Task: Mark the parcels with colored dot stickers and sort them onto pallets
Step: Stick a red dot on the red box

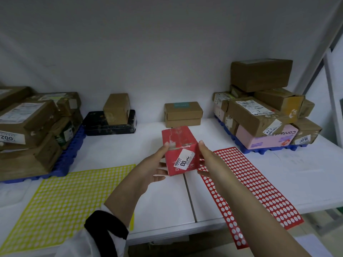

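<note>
I hold a red parcel (179, 145) with a white number label above the middle of the white table. My left hand (155, 168) grips its left side and underside. My right hand (207, 156) grips its right side, thumb up along the edge. A yellow sticker sheet (65, 197) lies at the front left and a red sticker sheet (259, 182) at the front right; both show mostly empty white holes. A blue pallet (74, 145) on the left and another blue pallet (263, 150) on the right each carry several stacked cardboard parcels.
Toward the back of the table (306, 173) stand a black box (109, 125) with a brown parcel (117, 108) on top, and a brown lidded box (182, 114). A metal shelf post (315, 75) rises at the right.
</note>
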